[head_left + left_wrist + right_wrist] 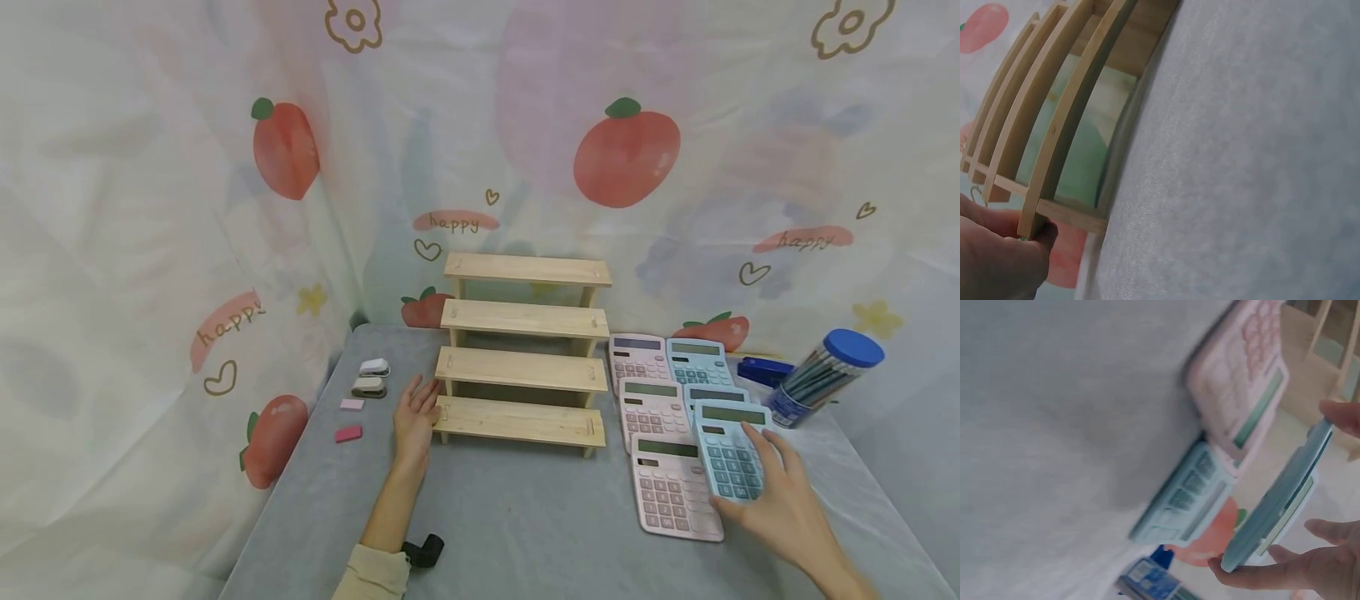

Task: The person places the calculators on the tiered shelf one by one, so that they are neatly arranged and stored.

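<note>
My right hand (pixel 787 508) grips a light blue calculator (pixel 729 458) by its sides, thumb on one edge and fingers on the other. In the right wrist view this calculator (pixel 1275 497) is tilted and off the table. Below and beside it lie pink calculators (pixel 671 492) and other blue calculators (pixel 701 362), partly overlapping. At the left end of the lowest step of a wooden stepped shelf (pixel 521 421) is my left hand (pixel 415 425). In the left wrist view its thumb and finger pinch the corner of that step (pixel 1038 212).
A clear tub of pencils with a blue lid (pixel 832 375) leans at right, near a dark blue stapler (pixel 765 371). Left of the shelf lie two small staplers (pixel 371 385) and two pink erasers (pixel 348 433). A black object (pixel 426 550) is by the left sleeve. Patterned cloth (pixel 525 150) hangs behind.
</note>
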`<act>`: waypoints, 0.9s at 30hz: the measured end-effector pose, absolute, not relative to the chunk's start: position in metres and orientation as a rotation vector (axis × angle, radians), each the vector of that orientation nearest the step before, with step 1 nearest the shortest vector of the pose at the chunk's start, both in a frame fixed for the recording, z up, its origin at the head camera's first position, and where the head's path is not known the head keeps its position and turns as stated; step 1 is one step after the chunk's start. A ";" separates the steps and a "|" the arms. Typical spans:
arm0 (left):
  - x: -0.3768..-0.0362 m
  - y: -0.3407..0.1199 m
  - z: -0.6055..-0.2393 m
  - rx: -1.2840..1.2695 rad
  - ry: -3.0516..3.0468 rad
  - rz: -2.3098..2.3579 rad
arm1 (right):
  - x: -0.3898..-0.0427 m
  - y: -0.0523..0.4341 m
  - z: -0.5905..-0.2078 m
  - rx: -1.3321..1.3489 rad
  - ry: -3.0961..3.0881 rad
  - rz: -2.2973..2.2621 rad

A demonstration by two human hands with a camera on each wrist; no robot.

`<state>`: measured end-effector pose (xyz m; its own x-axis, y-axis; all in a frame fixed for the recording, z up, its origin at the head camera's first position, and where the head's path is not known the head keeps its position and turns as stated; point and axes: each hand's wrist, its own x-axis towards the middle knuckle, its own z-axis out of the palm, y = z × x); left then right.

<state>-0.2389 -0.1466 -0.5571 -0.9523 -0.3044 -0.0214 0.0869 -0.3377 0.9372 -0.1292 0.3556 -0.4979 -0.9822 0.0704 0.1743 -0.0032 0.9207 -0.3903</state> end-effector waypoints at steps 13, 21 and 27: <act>-0.237 -0.145 -0.553 0.316 -1.617 -2.391 | -0.171 0.300 -0.430 0.153 -2.823 0.668; -0.239 -0.148 -0.554 0.299 -1.617 -2.376 | -0.211 0.263 -0.404 0.265 -2.776 0.729; -0.240 -0.147 -0.558 0.288 -1.597 -2.390 | -0.232 0.241 -0.384 0.315 -2.739 0.735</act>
<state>-0.2396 -0.1468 -0.5577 -0.9487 -0.3151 -0.0240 0.0983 -0.3666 0.9252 -0.2317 0.2406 -0.3844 -0.9348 -0.1345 0.3288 -0.2811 0.8459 -0.4532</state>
